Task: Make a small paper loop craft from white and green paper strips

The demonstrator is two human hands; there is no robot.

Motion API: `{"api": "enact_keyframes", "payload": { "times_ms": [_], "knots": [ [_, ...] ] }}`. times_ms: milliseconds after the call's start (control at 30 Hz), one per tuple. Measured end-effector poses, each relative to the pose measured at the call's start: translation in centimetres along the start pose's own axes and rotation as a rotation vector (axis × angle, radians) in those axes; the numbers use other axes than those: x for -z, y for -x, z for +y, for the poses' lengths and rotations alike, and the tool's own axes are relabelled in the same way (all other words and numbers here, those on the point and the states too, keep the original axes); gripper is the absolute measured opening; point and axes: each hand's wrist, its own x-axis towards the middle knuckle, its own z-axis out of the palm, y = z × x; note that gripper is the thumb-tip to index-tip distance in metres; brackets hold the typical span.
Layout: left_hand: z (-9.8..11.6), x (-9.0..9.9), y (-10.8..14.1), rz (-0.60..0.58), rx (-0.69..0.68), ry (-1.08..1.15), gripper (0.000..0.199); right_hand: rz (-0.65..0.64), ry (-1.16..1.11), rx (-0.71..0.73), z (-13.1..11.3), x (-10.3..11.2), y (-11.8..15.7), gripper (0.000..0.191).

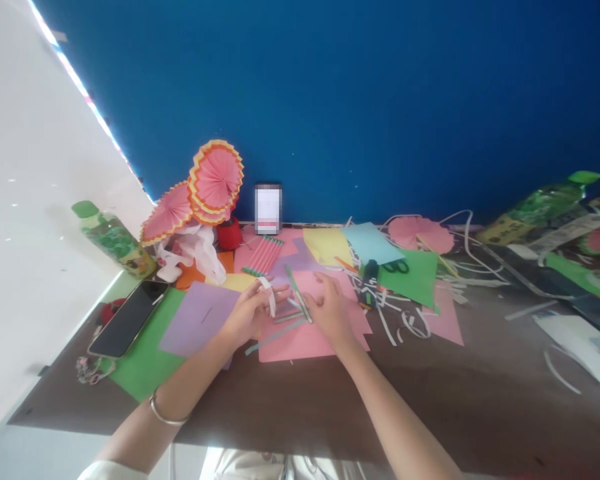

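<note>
Green paper strip [299, 293] between the two hands, above pink sheets [305, 350] in the middle of the table [290, 400], toward the front edge. Right hand [329, 310] with bent thumb and forefinger at the strip; cannot tell whether clenched or merely touching. Left hand [253, 310] with fingers released and spread, white paper loop [267, 297] around them; palm hidden. Half covered by black scissor loops [397, 267] and a dark tube [370, 283]: a tangle of white strips [390, 323], right of the hands, ends hard to follow. Blades not to be made out. Behind the left hand, pink sticks [264, 255] with green ends. Near the table's left edge, dark phone [130, 319] partly over a green sheet [153, 360]. Toward the back left corner, pleated fans [217, 179] above a red object [229, 235], partly hiding it. Pixelated screen [269, 208] by the blue wall [330, 100], unreadable; lettering on left bottle [115, 240] and right bottle [535, 207] too blurred to read. Clutter cut off at the right.
</note>
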Motion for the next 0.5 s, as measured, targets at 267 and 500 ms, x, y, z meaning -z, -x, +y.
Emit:
{"api": "enact_keyframes", "payload": {
  "times_ms": [267, 500],
  "knots": [
    [0.3, -0.1, 0.4, -0.031, 0.040, -0.023, 0.037, -0.281, 0.022, 0.648, -3.2, 0.1, 1.7, 0.016],
    [0.3, -0.2, 0.4, -0.013, 0.003, -0.069, 0.039, -0.144, 0.092, 0.781, -3.3, 0.1, 2.2, 0.014]
  ]
}}
